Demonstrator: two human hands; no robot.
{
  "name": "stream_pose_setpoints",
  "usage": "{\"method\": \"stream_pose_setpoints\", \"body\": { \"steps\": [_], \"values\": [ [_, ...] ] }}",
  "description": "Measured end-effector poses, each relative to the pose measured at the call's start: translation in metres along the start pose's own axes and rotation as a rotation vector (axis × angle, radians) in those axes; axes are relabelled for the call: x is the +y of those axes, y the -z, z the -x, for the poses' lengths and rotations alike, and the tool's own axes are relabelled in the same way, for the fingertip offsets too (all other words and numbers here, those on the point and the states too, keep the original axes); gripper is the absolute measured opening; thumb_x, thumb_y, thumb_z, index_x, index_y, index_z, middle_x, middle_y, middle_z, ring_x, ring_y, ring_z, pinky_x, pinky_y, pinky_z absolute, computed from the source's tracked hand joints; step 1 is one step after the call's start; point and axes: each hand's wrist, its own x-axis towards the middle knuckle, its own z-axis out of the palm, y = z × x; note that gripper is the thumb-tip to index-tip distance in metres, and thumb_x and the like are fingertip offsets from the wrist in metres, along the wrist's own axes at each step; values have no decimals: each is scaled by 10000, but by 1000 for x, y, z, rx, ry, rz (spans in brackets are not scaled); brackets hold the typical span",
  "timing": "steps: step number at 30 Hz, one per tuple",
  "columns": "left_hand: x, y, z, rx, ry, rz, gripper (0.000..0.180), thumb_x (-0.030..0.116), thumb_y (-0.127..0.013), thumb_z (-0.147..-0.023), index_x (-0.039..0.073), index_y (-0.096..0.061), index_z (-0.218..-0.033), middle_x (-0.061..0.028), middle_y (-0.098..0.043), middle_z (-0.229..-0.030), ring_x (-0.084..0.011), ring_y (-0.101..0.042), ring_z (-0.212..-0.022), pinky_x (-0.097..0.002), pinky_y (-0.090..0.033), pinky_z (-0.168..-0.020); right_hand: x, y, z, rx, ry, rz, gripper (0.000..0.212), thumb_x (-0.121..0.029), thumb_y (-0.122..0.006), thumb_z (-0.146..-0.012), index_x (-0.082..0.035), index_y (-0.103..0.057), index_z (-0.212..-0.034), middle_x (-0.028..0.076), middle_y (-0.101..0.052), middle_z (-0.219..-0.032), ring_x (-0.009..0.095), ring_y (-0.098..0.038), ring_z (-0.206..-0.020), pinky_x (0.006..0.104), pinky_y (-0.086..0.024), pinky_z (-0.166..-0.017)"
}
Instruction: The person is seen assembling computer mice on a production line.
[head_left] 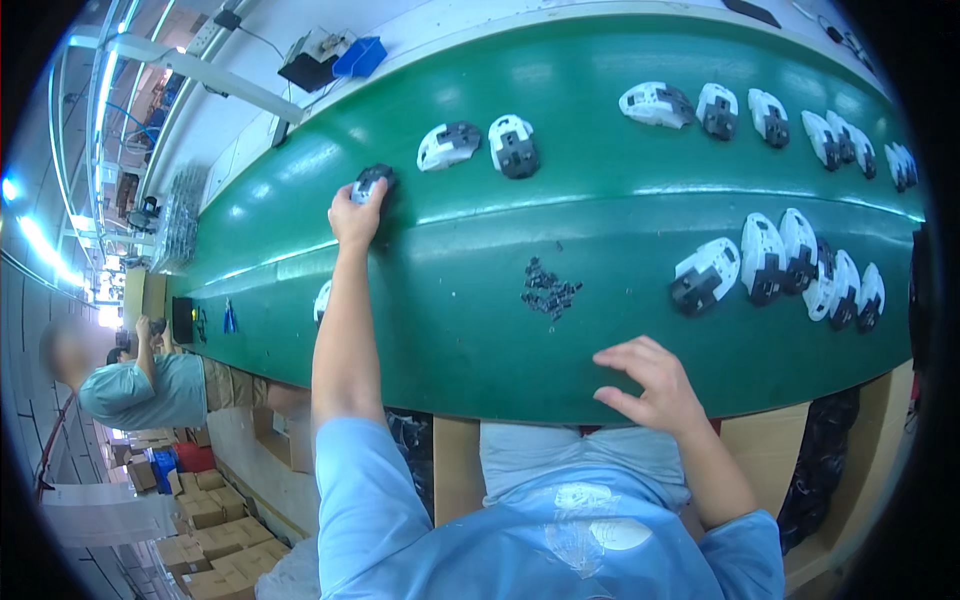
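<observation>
My left hand reaches far out over the green work table and grips a black and white plastic piece shaped like a computer mouse. My fingers partly cover it. Two similar mouse-shaped pieces, a tilted one and a more upright one, lie just right of that hand. Above the table's near edge, my right hand is open and holds nothing, its fingers apart. It is nearest to a loose pile of small black parts and a mouse-shaped piece farther right.
More mouse-shaped pieces lie in rows at the right, near and far. Another white piece is half hidden by my left forearm. Blue-handled pliers lie left. A blue bin stands behind. A co-worker works at the left end.
</observation>
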Motion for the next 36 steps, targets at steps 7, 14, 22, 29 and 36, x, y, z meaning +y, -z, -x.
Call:
{"method": "stream_pose_setpoints", "body": {
  "steps": [7,14,22,29,36],
  "values": [
    [180,-21,63,-98,-471,92,907,643,-798,-752,-111,-603,-1217,-264,-649,-1171,-411,-569,-1176,-467,-463,-997,5,1,-2,9,-21,-15,345,-223,-815,-814,-27,-728,-1085,119,-727,-1031,288,-676,-898,374,-549,-790],
    [206,-95,61,-117,-461,69,709,420,-743,-812,-72,-557,-1288,-306,-631,-1170,-451,-604,-1105,-532,-479,-967,1,-3,0,80,64,15,297,-201,-803,-827,-38,-736,-1066,107,-725,-994,279,-673,-874,375,-549,-776],
    [201,61,194,-600,-1013,375,660,2,-702,-786,-44,-498,-1412,-226,-582,-1315,-345,-587,-1155,-423,-451,-1021,-36,69,112,575,303,298,100,-205,-782,-837,-140,-756,-909,-25,-706,-867,209,-646,-753,350,-524,-677],
    [225,24,297,-823,-1042,456,771,56,-793,-676,44,-540,-1405,-195,-614,-1274,-397,-530,-1215,-449,-439,-1046,52,199,361,877,-1014,786,345,-239,-680,-970,-11,-684,-1230,159,-705,-1193,278,-672,-1094,363,-513,-971],
    [193,13,297,-547,-1079,432,858,213,-891,-645,3,-485,-1371,-187,-590,-1333,-418,-524,-1214,-530,-421,-1055,171,181,490,477,-1177,1049,508,-268,-698,-936,-88,-552,-1388,209,-547,-1384,406,-519,-1297,450,-444,-1071]
  ]
}}
